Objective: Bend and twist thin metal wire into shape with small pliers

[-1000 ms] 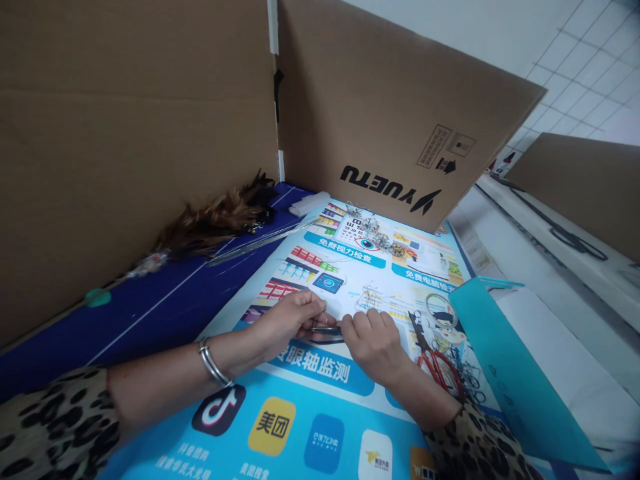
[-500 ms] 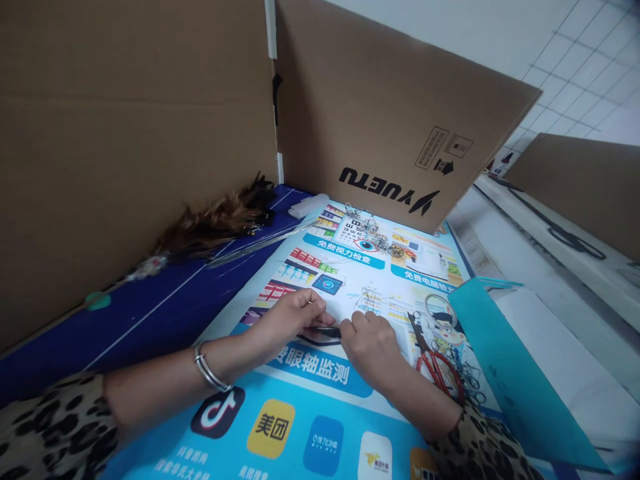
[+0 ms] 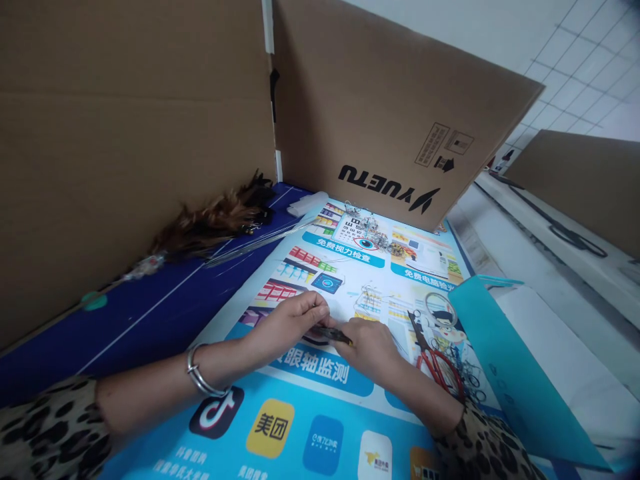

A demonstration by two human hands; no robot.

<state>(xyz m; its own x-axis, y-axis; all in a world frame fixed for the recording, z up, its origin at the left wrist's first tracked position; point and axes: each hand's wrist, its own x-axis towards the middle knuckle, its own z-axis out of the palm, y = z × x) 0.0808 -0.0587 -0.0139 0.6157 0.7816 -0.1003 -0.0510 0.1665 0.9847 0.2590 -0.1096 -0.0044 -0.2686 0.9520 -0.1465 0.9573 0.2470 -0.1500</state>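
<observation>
My left hand point(image 3: 287, 323) and my right hand point(image 3: 369, 348) meet over a printed blue and white poster point(image 3: 320, 420) on the table. Both are closed on a short dark rod-like piece point(image 3: 331, 333) held between their fingertips. The left pinches its left end and the right grips its right end, which tilts down to the right. I cannot make out what the piece is. A silver bangle point(image 3: 197, 373) sits on my left wrist. Just beyond the hands lies a small cluster of thin wire parts point(image 3: 369, 298).
Red-handled pliers point(image 3: 435, 360) lie right of my right hand, beside a teal paper bag point(image 3: 505, 373). More wire bits point(image 3: 373, 230) lie at the poster's far end. A feather duster point(image 3: 210, 223) rests along the cardboard walls point(image 3: 125, 147) enclosing the table.
The dark piece has tilted from level to slanting down to the right. My right hand has turned and shifted slightly lower. My left forearm has drawn back a little.
</observation>
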